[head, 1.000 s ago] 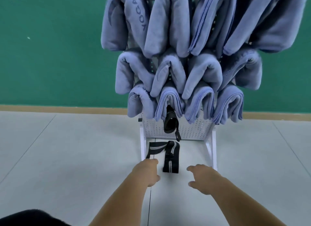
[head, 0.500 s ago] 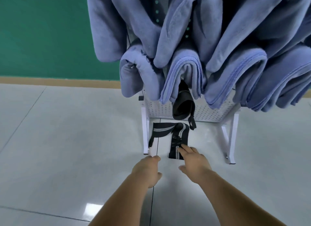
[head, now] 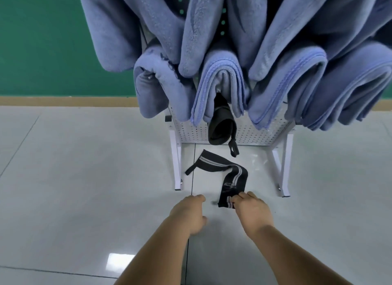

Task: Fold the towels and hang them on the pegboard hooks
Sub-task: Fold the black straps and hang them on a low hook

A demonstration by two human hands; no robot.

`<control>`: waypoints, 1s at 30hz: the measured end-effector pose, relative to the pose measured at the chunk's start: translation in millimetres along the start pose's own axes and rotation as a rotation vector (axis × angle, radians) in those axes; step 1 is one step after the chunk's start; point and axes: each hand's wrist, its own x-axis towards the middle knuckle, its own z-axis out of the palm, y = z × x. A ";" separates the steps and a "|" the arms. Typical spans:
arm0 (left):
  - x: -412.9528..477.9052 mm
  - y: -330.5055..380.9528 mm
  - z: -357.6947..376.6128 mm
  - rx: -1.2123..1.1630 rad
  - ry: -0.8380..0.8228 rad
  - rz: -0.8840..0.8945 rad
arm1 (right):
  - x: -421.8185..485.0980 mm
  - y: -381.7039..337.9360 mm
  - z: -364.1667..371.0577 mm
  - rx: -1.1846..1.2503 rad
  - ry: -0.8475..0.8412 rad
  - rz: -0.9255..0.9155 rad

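Blue towels (head: 222, 79) folded, hung across pegboard (head: 254, 132), hiding most of it; task's things already on hooks. Black roll (head: 220, 127) hangs at pegboard's lower edge, under middle towel. Striped strap (head: 231, 174) lies bent on floor just in front of pegboard legs. Right hand (head: 252, 210) pinches strap's near end, fingers curled on it. Left hand (head: 188, 212) just beside, fingers curled under, holding nothing. Step, judged: lift strap off floor. Do well: left hand takes other end, pull straight before folding, stay clear of pegboard legs, don't brush low towels off hooks.
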 end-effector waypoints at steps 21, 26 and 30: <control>-144.2 129.6 -101.0 -0.789 0.241 0.393 | -150.4 40.9 -230.4 0.679 0.500 -0.039; -185.3 160.2 -144.3 -0.962 0.307 0.418 | -196.8 43.7 -280.6 0.346 0.567 -0.251; -208.7 172.0 -166.6 -1.087 0.224 0.490 | -218.7 33.0 -293.1 0.076 0.666 -0.300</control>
